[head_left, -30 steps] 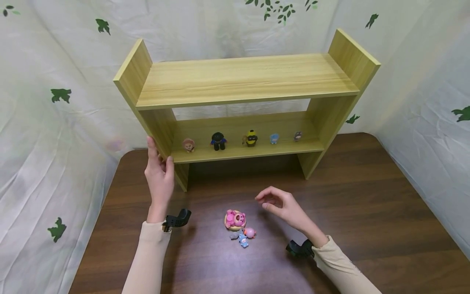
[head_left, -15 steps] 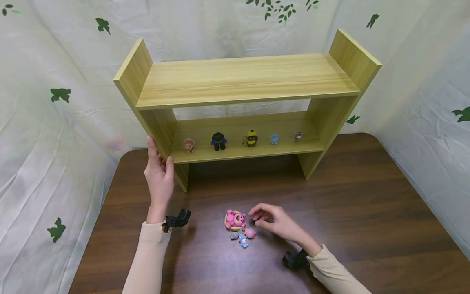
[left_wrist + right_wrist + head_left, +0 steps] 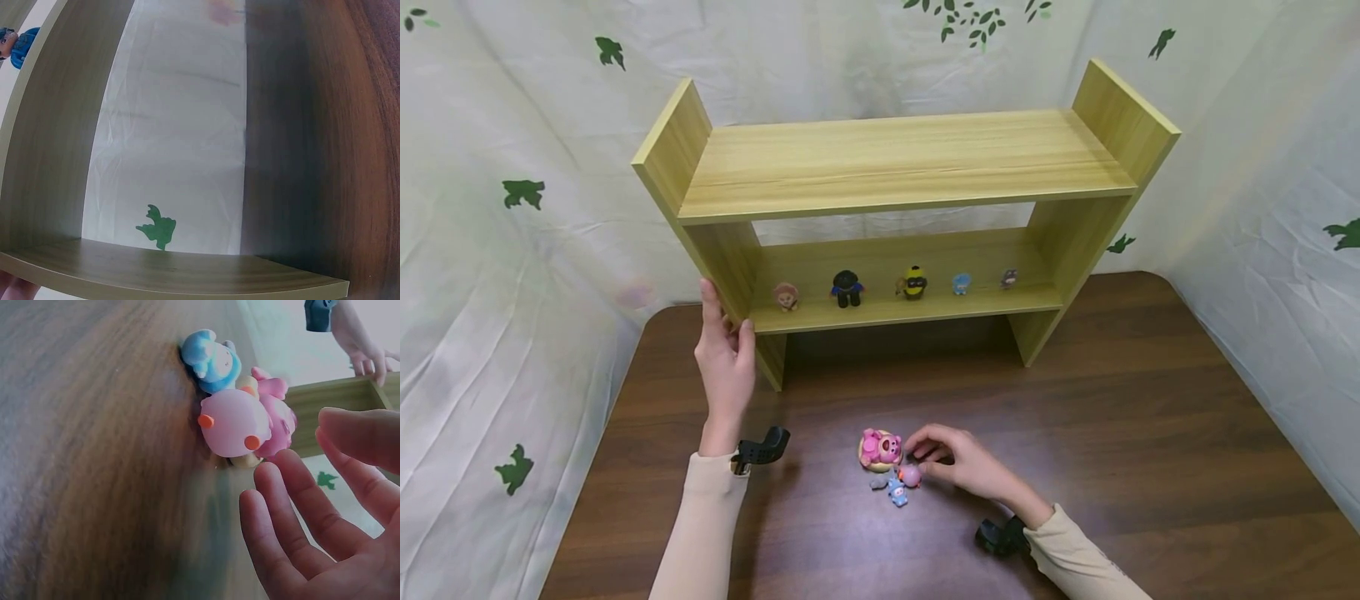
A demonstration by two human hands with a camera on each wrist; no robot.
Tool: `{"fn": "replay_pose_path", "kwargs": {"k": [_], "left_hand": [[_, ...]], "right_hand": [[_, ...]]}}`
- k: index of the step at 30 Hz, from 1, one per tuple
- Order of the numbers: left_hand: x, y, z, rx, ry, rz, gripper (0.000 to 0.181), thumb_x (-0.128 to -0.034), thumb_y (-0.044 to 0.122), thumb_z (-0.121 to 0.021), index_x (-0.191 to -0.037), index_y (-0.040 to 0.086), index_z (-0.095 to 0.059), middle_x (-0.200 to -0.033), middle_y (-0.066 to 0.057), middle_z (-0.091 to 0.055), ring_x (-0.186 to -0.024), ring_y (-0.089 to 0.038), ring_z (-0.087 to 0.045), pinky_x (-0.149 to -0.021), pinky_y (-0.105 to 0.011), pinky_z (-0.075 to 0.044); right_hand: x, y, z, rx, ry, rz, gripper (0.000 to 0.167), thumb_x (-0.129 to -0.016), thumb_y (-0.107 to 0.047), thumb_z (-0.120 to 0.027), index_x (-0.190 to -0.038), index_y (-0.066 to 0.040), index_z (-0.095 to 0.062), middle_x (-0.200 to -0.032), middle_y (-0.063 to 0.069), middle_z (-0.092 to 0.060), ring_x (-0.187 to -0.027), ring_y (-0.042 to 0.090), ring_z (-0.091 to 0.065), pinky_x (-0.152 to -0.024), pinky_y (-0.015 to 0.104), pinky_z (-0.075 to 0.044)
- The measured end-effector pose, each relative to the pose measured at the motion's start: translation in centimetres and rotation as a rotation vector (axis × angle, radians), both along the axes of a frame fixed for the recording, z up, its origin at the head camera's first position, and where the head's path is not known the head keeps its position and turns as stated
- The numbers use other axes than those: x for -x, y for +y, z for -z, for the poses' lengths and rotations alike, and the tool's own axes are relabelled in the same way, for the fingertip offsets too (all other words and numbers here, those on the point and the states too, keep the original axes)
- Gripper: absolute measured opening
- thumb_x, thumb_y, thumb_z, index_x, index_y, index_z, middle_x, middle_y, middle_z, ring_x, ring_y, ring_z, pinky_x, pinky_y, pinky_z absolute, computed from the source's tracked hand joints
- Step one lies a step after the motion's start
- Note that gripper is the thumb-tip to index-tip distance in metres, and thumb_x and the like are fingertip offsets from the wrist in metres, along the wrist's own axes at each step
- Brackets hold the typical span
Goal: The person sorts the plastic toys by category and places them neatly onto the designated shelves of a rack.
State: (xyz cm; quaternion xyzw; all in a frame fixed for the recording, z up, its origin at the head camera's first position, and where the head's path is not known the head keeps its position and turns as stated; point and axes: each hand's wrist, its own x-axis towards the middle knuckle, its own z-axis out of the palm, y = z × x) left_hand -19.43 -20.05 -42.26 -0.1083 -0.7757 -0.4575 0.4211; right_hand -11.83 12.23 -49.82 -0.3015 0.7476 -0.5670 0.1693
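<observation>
Four toys lie in one cluster on the desk [image 3: 1112,433], at 6 o'clock from the single shelf unit [image 3: 902,158]: one pink bear [image 3: 880,447] set in a round yellow base, one pink round toy [image 3: 910,476] at the bear's 4 o'clock, one small blue toy [image 3: 897,492] at its 5 o'clock, and one small grey piece [image 3: 878,482] at its 6 o'clock, too small to make out. The pink round toy shows two orange feet in the right wrist view. The right hand [image 3: 958,460] is at 3 o'clock from the bear, half open and grasping nothing, its fingers bent with a clear gap to the thumb; the tips are just beside the bear and the pink round toy, though I cannot tell whether they touch. The left hand [image 3: 726,358] is at the shelf unit's 8 o'clock, gripping its side panel between thumb and fingers. Five figures stand in a row on the lower board, from the 9 o'clock end to the 3 o'clock end: one brown [image 3: 786,297], one black with blue [image 3: 846,288], one yellow and black [image 3: 914,283], one light blue [image 3: 961,283] and one greyish purple [image 3: 1008,278].
</observation>
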Motion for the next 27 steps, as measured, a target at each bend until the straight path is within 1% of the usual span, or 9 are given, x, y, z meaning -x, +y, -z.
{"fn": "replay_pose_path", "kwargs": {"k": [6, 14, 18, 23, 27], "left_hand": [[0.0, 0.1, 0.0, -0.008, -0.006, 0.005, 0.081, -0.0929, -0.005, -0.048, -0.151, 0.043, -0.020, -0.138, -0.012, -0.048, -0.093, -0.036, -0.060, -0.061, -0.014, -0.035], [0.0, 0.1, -0.1, -0.004, -0.007, -0.002, 0.082, -0.0929, -0.006, -0.048, -0.151, 0.044, -0.020, -0.136, -0.015, -0.050, -0.091, -0.034, -0.059, -0.061, -0.014, -0.034], [0.1, 0.0, 0.1, -0.008, -0.003, -0.001, 0.082, -0.0930, -0.006, -0.048, -0.151, 0.045, -0.021, -0.135, -0.015, -0.050, -0.090, -0.034, -0.059, -0.060, -0.014, -0.034], [0.1, 0.0, 0.1, -0.007, -0.001, 0.001, 0.081, -0.0932, -0.006, -0.048, -0.151, 0.045, -0.021, -0.136, -0.014, -0.049, -0.089, -0.034, -0.058, -0.060, -0.015, -0.034], [0.0, 0.0, 0.1, -0.007, -0.005, 0.003, 0.081, -0.0937, -0.005, -0.049, -0.151, 0.045, -0.020, -0.139, -0.012, -0.048, -0.094, -0.035, -0.059, -0.060, -0.015, -0.035]], "right_hand": [[-0.2, -0.3, 0.3, 0.008, 0.018, -0.009, 0.023, -0.088, 0.001, -0.065, -0.111, 0.002, -0.062, -0.106, 0.018, -0.063, -0.095, 0.031, -0.061, -0.084, 0.038, -0.051], [-0.5, -0.8, 0.6, -0.051, 0.012, 0.003, 0.019, -0.087, -0.006, -0.069, -0.106, -0.004, -0.066, -0.105, 0.008, -0.064, -0.092, 0.024, -0.062, -0.081, 0.033, -0.051], [-0.7, -1.1, 0.6, -0.092, 0.018, 0.031, 0.018, -0.086, -0.005, -0.070, -0.103, -0.006, -0.066, -0.103, 0.004, -0.063, -0.090, 0.020, -0.061, -0.078, 0.030, -0.052], [-0.7, -1.3, 0.8, -0.125, 0.033, 0.049, 0.017, -0.084, -0.004, -0.071, -0.101, -0.007, -0.067, -0.100, 0.002, -0.063, -0.088, 0.017, -0.061, -0.076, 0.027, -0.052], [-0.6, -1.3, 1.0, -0.131, 0.036, 0.054, 0.016, -0.084, -0.003, -0.071, -0.099, -0.008, -0.067, -0.098, 0.001, -0.063, -0.087, 0.016, -0.060, -0.076, 0.027, -0.052]]}}
